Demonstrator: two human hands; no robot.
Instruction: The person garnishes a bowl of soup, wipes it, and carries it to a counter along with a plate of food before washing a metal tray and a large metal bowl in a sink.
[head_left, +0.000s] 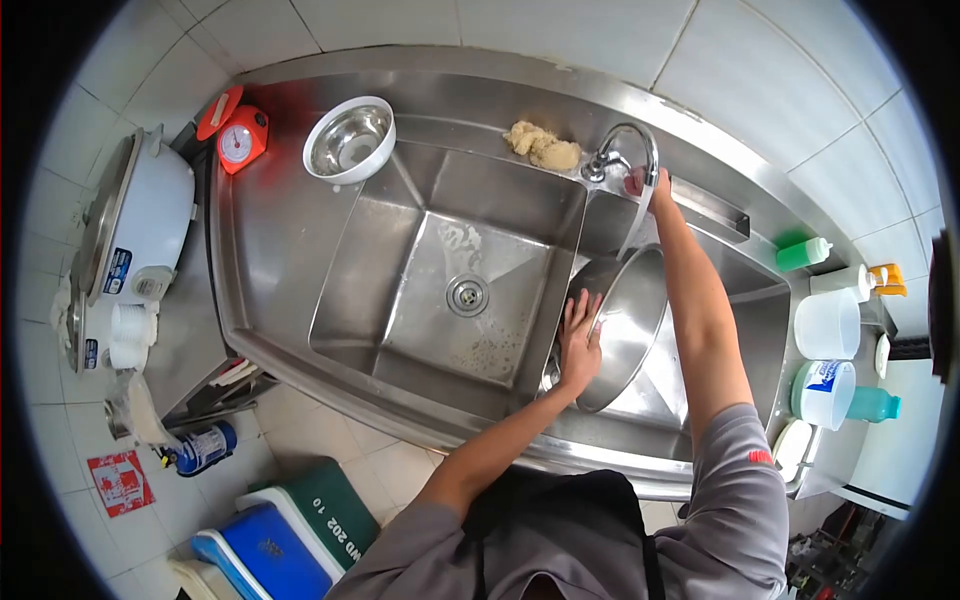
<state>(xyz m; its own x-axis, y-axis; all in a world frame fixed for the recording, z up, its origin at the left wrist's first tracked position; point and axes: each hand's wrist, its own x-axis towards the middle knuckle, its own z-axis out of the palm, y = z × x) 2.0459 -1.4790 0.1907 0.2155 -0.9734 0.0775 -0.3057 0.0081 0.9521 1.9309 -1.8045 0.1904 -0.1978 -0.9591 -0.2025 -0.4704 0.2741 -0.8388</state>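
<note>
My left hand (580, 345) lies with spread fingers on the inner side of a large metal bowl (628, 335), which stands tilted in the right sink basin. Water runs in a thin stream from the curved faucet (650, 150) down toward the bowl. Behind the faucet, my right hand (650, 185) reaches to its base; the spout and forearm partly hide the fingers, so their grip cannot be made out. A yellowish sponge-like clump (542, 146) rests on the ledge left of the faucet.
The left basin (430, 290) has a round drain. A white-rimmed bowl (350, 142) and a red scale (238, 140) stand on the left counter. Bottles, including a green one (803, 254), and plastic tubs (827, 325) line the right side. Coolers (275, 550) sit on the floor.
</note>
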